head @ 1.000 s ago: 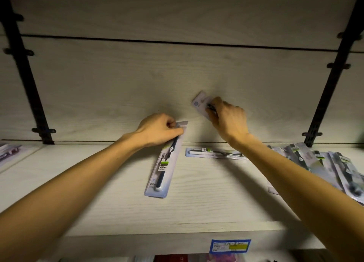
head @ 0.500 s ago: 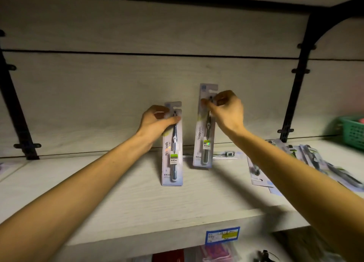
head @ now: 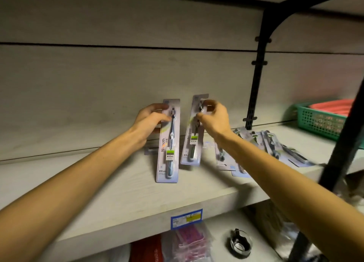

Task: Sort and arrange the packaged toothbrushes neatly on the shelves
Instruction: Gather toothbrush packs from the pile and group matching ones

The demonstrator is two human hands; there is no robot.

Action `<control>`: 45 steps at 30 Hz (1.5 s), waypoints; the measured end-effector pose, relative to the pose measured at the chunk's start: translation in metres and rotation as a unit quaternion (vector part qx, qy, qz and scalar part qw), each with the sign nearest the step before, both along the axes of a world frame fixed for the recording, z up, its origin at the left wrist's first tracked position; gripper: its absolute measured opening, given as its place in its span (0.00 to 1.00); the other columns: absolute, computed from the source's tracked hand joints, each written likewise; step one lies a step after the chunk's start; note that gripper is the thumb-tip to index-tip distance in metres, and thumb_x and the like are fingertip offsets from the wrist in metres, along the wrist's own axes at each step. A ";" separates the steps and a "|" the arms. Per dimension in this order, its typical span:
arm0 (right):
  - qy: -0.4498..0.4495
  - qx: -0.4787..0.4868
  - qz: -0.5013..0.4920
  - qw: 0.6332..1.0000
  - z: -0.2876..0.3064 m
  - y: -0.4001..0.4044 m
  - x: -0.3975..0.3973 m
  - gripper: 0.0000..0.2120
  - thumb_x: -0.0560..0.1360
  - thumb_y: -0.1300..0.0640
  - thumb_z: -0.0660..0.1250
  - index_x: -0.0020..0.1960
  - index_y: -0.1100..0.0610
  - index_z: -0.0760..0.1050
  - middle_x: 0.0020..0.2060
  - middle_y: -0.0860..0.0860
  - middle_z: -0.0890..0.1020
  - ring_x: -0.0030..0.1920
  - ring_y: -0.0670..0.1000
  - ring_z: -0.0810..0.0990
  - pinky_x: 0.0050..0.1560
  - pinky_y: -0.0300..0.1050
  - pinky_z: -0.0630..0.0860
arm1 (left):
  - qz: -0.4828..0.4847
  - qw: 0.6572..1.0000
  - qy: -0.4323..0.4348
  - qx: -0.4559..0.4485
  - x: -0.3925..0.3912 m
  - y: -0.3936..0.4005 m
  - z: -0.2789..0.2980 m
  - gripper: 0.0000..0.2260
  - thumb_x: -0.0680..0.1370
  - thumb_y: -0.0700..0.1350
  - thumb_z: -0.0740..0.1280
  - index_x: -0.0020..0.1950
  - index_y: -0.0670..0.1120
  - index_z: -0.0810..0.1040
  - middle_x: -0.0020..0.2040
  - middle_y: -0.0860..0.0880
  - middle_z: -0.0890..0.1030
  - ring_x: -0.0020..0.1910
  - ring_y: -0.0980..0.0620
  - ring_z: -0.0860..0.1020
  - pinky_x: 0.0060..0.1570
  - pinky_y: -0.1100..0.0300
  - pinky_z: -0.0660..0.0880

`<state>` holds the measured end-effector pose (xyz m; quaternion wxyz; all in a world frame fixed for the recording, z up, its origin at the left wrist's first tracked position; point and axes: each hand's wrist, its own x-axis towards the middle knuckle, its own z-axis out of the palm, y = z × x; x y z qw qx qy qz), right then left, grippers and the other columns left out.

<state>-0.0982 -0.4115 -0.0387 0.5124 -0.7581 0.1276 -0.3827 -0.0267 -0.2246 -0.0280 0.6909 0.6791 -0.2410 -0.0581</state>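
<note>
Two packaged toothbrushes stand upright on the pale wooden shelf (head: 118, 192), leaning toward the back wall. My left hand (head: 151, 120) grips the top of the left pack (head: 169, 143), whose foot rests on the shelf. My right hand (head: 213, 117) pinches the top of the right pack (head: 192, 139), which tilts slightly. A loose pile of more toothbrush packs (head: 262, 145) lies flat to the right, partly hidden under my right forearm. Another pack (head: 150, 150) lies flat behind the left one, mostly hidden.
A black shelf bracket (head: 256, 84) runs up the back wall right of the packs. A green basket (head: 319, 122) with red items sits at the far right. A blue price tag (head: 186, 218) marks the shelf front; pink packets (head: 189, 244) and a small dark object lie below.
Both packs were lifted from lying or tilted to standing upright, and the view swung left and down, bringing the green basket and lower shelf into sight.
</note>
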 end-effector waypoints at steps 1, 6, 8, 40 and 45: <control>0.004 -0.001 -0.018 1.000 0.001 -0.010 -0.005 0.22 0.69 0.64 0.71 0.62 0.57 0.76 0.51 0.50 0.81 0.54 0.54 0.81 0.57 0.55 0.80 | 0.001 1.000 0.003 -0.002 -0.004 -0.007 -0.001 0.16 0.73 0.35 0.71 0.58 0.49 0.82 0.47 0.50 0.81 0.41 0.56 0.79 0.39 0.62 0.77; 0.050 -0.007 -0.039 0.998 0.004 -0.074 -0.031 0.21 0.71 0.64 0.68 0.64 0.59 0.77 0.49 0.51 0.84 0.48 0.54 0.85 0.52 0.53 0.83 | -0.018 0.999 0.025 0.008 -0.024 -0.053 -0.002 0.16 0.73 0.34 0.70 0.56 0.50 0.81 0.47 0.51 0.81 0.41 0.54 0.79 0.37 0.62 0.78; 0.058 -0.028 -0.044 0.997 0.002 -0.098 -0.045 0.22 0.71 0.64 0.68 0.65 0.60 0.77 0.48 0.52 0.85 0.43 0.50 0.85 0.46 0.46 0.83 | -0.018 0.999 0.035 0.016 -0.033 -0.072 -0.005 0.15 0.73 0.34 0.70 0.54 0.50 0.82 0.45 0.51 0.82 0.40 0.54 0.79 0.35 0.65 0.78; 0.264 -0.439 0.062 0.856 -0.026 -0.017 0.000 0.12 0.74 0.46 0.71 0.51 0.53 0.83 0.50 0.54 0.85 0.50 0.58 0.81 0.44 0.46 0.74 | 0.138 0.976 0.150 -0.073 -0.006 0.042 -0.055 0.18 0.72 0.32 0.65 0.58 0.45 0.82 0.47 0.44 0.83 0.42 0.48 0.81 0.40 0.57 0.80; 0.168 -0.455 -0.016 0.875 -0.019 -0.021 -0.031 0.14 0.70 0.42 0.72 0.46 0.52 0.83 0.44 0.54 0.85 0.47 0.58 0.81 0.37 0.45 0.69 | 0.140 0.977 0.133 -0.087 -0.015 0.030 -0.052 0.19 0.73 0.30 0.64 0.58 0.46 0.82 0.45 0.45 0.83 0.38 0.50 0.82 0.42 0.58 0.80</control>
